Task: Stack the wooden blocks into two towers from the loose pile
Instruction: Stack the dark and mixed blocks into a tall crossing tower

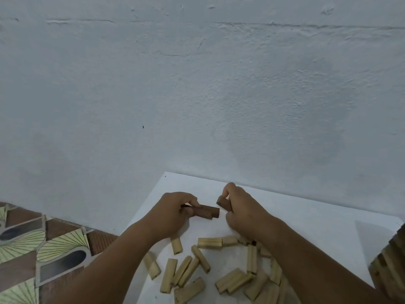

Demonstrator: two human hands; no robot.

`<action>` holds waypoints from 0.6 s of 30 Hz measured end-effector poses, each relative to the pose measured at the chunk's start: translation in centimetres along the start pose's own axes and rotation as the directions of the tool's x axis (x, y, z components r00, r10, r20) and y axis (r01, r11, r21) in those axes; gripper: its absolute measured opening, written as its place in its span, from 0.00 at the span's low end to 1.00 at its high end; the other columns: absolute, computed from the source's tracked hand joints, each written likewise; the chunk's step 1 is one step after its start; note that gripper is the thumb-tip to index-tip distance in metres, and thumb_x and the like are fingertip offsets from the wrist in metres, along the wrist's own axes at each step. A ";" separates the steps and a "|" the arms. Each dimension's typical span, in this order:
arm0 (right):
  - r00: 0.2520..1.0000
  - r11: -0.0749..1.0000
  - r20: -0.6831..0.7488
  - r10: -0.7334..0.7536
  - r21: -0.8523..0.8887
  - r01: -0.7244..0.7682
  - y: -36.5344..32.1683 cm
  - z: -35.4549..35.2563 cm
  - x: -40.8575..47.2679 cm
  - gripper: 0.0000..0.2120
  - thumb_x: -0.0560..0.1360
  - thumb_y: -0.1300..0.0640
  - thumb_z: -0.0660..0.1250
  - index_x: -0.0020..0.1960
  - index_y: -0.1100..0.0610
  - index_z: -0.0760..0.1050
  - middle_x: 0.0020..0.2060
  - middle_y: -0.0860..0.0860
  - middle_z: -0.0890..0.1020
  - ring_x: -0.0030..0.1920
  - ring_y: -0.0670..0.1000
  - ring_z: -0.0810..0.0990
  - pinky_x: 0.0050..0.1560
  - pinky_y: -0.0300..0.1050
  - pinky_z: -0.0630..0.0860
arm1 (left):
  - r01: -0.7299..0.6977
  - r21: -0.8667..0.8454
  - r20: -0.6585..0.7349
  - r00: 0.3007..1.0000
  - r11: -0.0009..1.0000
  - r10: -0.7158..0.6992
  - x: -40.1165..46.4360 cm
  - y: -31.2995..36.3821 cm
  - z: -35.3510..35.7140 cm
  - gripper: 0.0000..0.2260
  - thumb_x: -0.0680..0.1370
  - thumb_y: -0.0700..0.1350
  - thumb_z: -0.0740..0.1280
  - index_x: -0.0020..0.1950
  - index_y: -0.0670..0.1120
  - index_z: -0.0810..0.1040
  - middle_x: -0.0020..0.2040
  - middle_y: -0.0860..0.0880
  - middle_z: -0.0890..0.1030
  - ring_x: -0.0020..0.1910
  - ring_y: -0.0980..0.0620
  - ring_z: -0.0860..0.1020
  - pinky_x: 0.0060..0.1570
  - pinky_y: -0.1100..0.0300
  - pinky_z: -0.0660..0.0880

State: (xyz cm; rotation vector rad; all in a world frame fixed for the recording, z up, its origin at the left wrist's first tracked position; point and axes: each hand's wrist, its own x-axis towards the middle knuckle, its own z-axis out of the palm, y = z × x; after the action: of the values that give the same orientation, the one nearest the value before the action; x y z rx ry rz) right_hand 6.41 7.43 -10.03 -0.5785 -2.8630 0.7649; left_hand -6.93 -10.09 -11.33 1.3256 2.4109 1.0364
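Foundation step. Left hand [173, 212] grips two dark blocks [206, 212]; right hand [240, 208] pinches third dark block [223, 204], grip partly hidden. Next: seat flat on worktop [306, 220], clear of loose pile [219, 273].

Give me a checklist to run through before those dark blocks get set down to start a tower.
1. Left hand grips its dark blocks: ok, fingers curled round them.
2. Right hand holds its dark block: ok, pinched at the fingertips.
3. Bare white table near the hands for a base: ok.
4. Loose pile within reach: ok, it lies just below both wrists.
5. Held blocks lined up with each other: not ok, they sit at different angles.
6. Stack at the right edge standing sound: cannot tell, it is cut off.
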 end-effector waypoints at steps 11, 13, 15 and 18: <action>1.000 0.997 0.021 -0.017 -0.078 0.019 -2.5 2.4 0.3 0.16 0.74 0.50 0.69 0.60 0.47 0.72 0.53 0.45 0.73 0.50 0.48 0.76 0.51 0.45 0.75 | 0.202 -0.415 -0.174 0.939 0.887 -0.295 -3.0 1.4 -2.2 0.13 0.83 0.38 0.55 0.52 0.49 0.79 0.43 0.53 0.84 0.39 0.50 0.82 0.44 0.58 0.79; 1.000 0.994 0.004 0.001 -0.108 -0.001 -2.6 2.5 0.0 0.14 0.75 0.50 0.67 0.60 0.48 0.73 0.53 0.46 0.74 0.49 0.49 0.76 0.51 0.47 0.76 | 0.214 -0.466 -0.160 0.934 0.859 -0.320 -3.6 2.5 -2.1 0.13 0.83 0.39 0.55 0.53 0.49 0.79 0.43 0.52 0.84 0.39 0.50 0.83 0.48 0.54 0.81; 0.999 0.995 -0.050 -0.007 -0.104 0.002 -2.5 2.0 -1.0 0.12 0.76 0.50 0.65 0.59 0.47 0.75 0.50 0.44 0.73 0.47 0.48 0.76 0.49 0.46 0.76 | 0.217 -0.512 -0.142 0.933 0.831 -0.331 -4.1 3.7 -2.0 0.12 0.83 0.39 0.56 0.55 0.49 0.78 0.44 0.51 0.85 0.40 0.50 0.84 0.51 0.52 0.81; 0.982 0.999 -0.186 -0.018 -0.053 0.008 -2.1 0.4 -3.9 0.10 0.75 0.48 0.64 0.56 0.46 0.75 0.46 0.42 0.72 0.44 0.44 0.74 0.46 0.43 0.75 | 0.210 -0.568 -0.078 0.949 0.796 -0.306 -5.1 6.2 -1.4 0.13 0.83 0.39 0.56 0.59 0.52 0.77 0.46 0.50 0.85 0.42 0.49 0.85 0.52 0.53 0.80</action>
State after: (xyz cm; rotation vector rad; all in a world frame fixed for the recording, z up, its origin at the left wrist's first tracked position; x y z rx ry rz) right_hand 9.19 4.02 -9.39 -0.6030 -2.7186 0.6004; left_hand -0.56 -12.69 -7.02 0.7075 2.0599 1.6457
